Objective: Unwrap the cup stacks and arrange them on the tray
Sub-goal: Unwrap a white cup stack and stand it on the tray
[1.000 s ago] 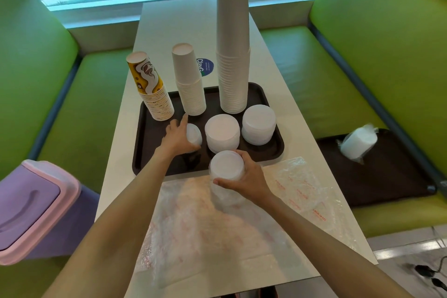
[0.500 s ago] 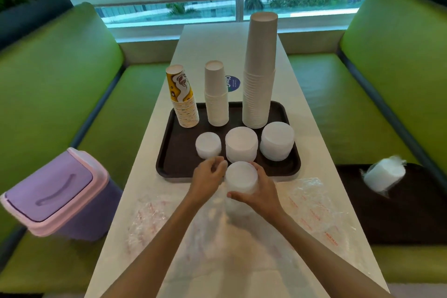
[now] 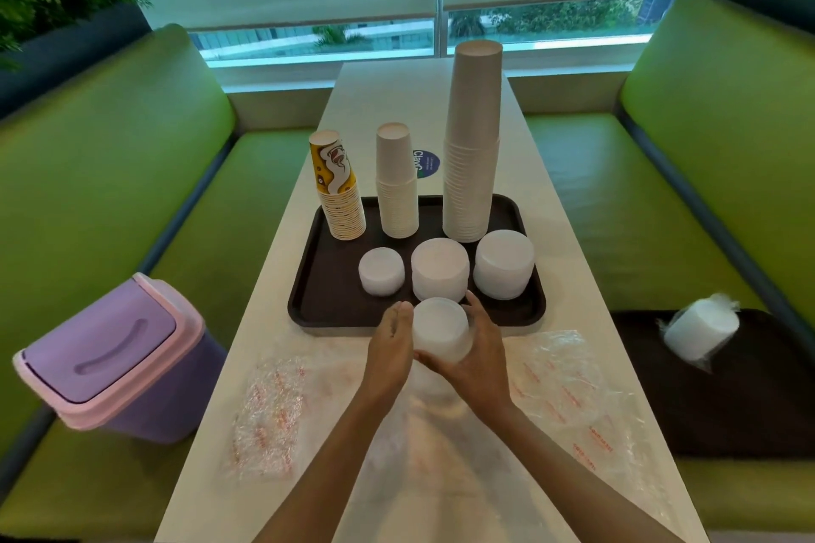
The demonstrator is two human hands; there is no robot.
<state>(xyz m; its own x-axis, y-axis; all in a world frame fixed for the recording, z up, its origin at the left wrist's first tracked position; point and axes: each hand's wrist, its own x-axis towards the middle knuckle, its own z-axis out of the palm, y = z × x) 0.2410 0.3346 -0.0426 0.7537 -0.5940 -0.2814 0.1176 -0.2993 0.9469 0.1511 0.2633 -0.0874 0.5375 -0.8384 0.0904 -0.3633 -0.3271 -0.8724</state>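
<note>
Two hands hold one lid stack [image 3: 441, 328] at the near rim of the tray [image 3: 335, 293]. Fingers of the right hand [image 3: 480, 350] curl round it; the left hand [image 3: 391, 344] presses flat alongside.

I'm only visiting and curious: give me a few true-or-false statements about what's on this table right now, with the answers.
1. The tallest cup stack is yellow. False: it is plain white.
2. The right hand grips a white stack at the near edge of the tray. True.
3. The purple bin stands on the tray. False: it sits on the left bench.
4. A wrapped stack lies on a second tray. True.
</note>
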